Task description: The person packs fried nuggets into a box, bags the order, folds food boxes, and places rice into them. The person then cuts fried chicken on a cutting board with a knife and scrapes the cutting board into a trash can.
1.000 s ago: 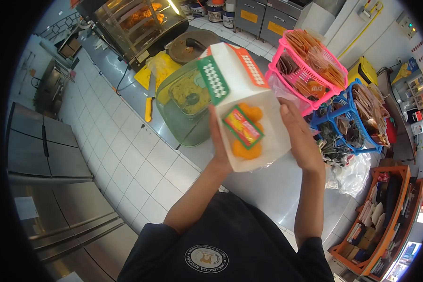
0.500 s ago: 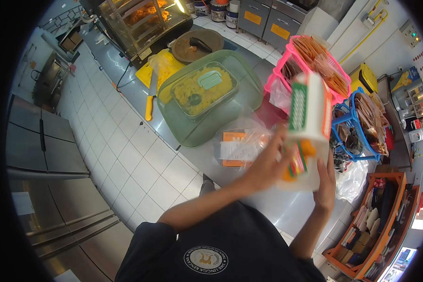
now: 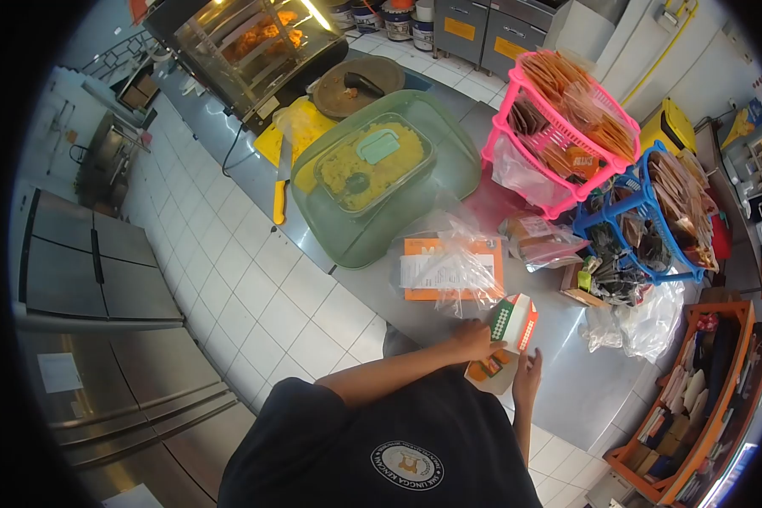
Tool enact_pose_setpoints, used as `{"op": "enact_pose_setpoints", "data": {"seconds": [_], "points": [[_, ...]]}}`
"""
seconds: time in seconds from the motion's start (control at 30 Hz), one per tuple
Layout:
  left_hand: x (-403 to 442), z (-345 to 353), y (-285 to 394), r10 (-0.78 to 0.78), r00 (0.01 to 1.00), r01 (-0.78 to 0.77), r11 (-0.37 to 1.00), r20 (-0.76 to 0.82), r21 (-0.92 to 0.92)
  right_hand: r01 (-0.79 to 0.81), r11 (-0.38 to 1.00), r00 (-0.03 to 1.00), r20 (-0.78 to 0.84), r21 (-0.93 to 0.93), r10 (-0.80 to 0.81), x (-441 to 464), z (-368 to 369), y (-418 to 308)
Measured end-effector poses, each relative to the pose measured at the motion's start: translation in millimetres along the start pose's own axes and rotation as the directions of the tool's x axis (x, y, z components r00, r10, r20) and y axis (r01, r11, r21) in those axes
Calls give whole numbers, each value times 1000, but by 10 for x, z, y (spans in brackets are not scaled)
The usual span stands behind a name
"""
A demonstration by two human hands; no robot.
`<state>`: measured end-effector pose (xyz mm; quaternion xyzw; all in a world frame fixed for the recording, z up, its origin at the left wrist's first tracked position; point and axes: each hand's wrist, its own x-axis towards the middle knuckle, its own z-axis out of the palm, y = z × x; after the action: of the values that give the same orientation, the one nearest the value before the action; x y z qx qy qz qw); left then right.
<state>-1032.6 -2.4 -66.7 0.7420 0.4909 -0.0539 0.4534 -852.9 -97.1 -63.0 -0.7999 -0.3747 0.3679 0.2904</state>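
A printed paper food box [image 3: 513,325], white with green and orange panels, is low in front of my body over the steel table. Its top panels stand up, and a yellow-orange picture shows on the side nearest me. My left hand [image 3: 472,340] grips its left side with bent fingers. On the right, my right hand [image 3: 527,378] holds the lower edge, fingers pointing up. Just beyond the box lies an orange-and-white packet [image 3: 453,269] in clear plastic.
A green tray [image 3: 356,241] carries a tub of yellow food [image 3: 372,169]. Nearby are a yellow-handled knife [image 3: 280,201], a stone mortar [image 3: 339,100], a pink basket [image 3: 559,127] and a blue basket [image 3: 643,224] of packets. A glass-fronted warmer [image 3: 254,51] stands at the back.
Both hands have brought the food box down and toward my body, away from the pink basket. The packet in clear plastic and the baskets are now less covered.
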Motion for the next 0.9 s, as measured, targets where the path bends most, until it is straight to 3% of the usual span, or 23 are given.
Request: {"op": "enact_pose_setpoints", "data": {"seconds": [0.03, 0.07, 0.13, 0.23, 0.33, 0.47, 0.57, 0.67, 0.8, 0.87, 0.9], "points": [[45, 17, 38, -2, 996, 2, 1000, -91, 0, -30, 998, 999, -27, -54, 29, 32, 2, -52], [91, 36, 75, -3, 983, 3, 1000, -182, -1, 106, 989, 980, -155, -106, -122, 157, 79, 23], [200, 116, 133, 35, 916, -49, 998, -399, -26, 125, 961, 990, -38, -246, -139, 347, 97, -160], [249, 91, 243, 15, 881, -49, 997, -472, -60, 183, 926, 983, 62, -329, -172, 611, 55, -177], [307, 38, 203, -13, 907, -22, 997, -420, -79, 231, 946, 973, 64, -227, -223, 658, -39, -255], [-144, -237, 97, 118, 903, -246, 930, -413, -274, 341, 925, 930, 83, 169, -359, 425, -372, -296], [-358, 131, -343, 383, 774, -515, 844, -504, -149, 656, 755, 738, 214, -7, -640, 118, -522, -65], [-512, 488, -719, 532, 790, -489, 847, -304, 210, 829, 552, 544, 357, -88, -759, -19, -443, 400], [-758, 491, -584, 384, 858, -372, 923, -341, 102, 865, 475, 499, 374, -161, -782, -24, -305, 756], [-781, 578, -578, 418, 846, -369, 907, -331, 202, 807, 577, 561, 469, -127, -682, -51, -390, 727], [-751, 633, -602, 406, 829, -384, 913, -385, 137, 775, 621, 582, 511, -116, -632, -35, -434, 665]]}}
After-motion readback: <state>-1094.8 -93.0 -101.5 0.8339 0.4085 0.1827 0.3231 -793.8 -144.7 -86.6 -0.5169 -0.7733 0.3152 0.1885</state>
